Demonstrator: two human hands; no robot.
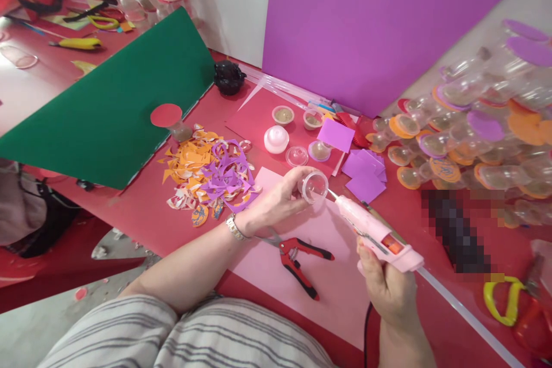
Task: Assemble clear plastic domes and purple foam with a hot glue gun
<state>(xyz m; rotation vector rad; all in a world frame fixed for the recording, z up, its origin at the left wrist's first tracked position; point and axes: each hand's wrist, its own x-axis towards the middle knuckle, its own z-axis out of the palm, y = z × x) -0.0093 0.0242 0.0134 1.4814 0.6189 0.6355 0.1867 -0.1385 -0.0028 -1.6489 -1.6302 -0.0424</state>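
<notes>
My left hand (pixel 287 201), with a wristwatch (pixel 235 226) above it, is closed on a small clear plastic cup (pixel 315 188), its round rim turned toward me. In my right hand (pixel 386 287) is a pink glue gun (pixel 375 229), its nozzle at the right side of the cup's rim; I cannot tell whether they touch. A long clear glue stick (pixel 468 313) sticks out of the gun's back. Below the hands, red-handled pruning shears (pixel 297 261) lie spread on a pink sheet (pixel 340 299).
Orange and purple paper scraps (pixel 228 175) are heaped on the left. Purple paper squares (pixel 365 175) lie right of the cup, with small filled cups (pixel 283 115) behind. Bottle-like clear shapes (pixel 466 126) are stacked at right, above yellow-handled scissors (pixel 504 299). A green board (pixel 129 109) leans at left.
</notes>
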